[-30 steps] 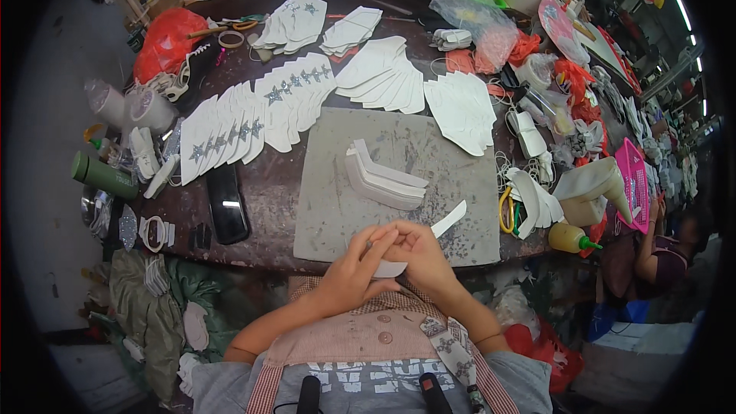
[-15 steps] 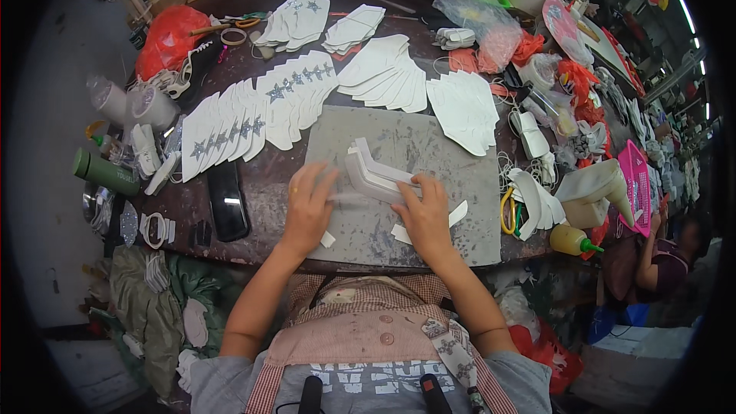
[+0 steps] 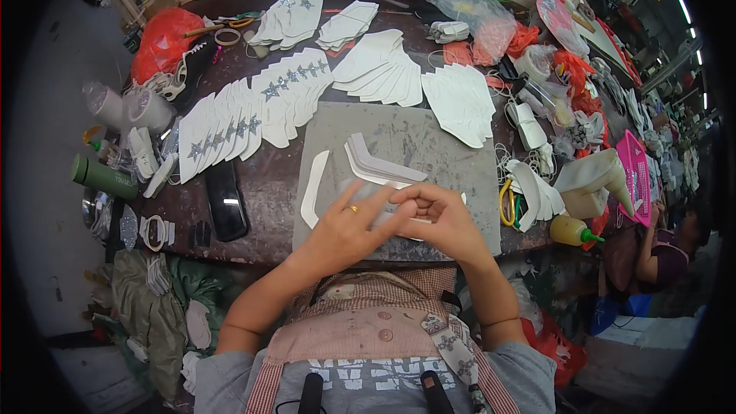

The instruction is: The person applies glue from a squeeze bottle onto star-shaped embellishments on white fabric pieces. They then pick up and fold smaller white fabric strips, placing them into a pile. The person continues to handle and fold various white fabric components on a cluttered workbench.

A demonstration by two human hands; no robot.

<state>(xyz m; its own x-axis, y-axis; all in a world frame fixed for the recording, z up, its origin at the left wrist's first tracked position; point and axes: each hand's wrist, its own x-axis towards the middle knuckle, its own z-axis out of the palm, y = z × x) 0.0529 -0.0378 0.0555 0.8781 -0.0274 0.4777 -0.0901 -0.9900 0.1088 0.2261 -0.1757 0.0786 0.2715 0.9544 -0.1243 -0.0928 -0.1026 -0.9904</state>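
On a worn grey board [image 3: 460,176] rests a stack of bent, angled strips [image 3: 383,167], grey-white and layered. A single curved white strip [image 3: 313,188] lies left of it, apart from the stack. My left hand [image 3: 345,218], with a gold ring, reaches across just below the stack, its fingers stretched out and slightly blurred. Opposite it, my right hand [image 3: 448,222] has its fingers bent and spread toward the left fingertips, nearly touching them. White strip material shows partly beneath both hands; its shape is mostly hidden. I see nothing held in either hand.
Fanned white shoe-upper pieces [image 3: 222,130], some with silver stars, line the board's far side. A black phone [image 3: 228,203] and green bottle [image 3: 104,175] are left. Right are scissors [image 3: 507,203], a yellow glue bottle [image 3: 571,231], a plastic jug [image 3: 586,184] and a pink basket [image 3: 632,176].
The stack has been let go and lies on the board. A curved strip now lies at the board's left. My hands have come together nearer the board's front edge.
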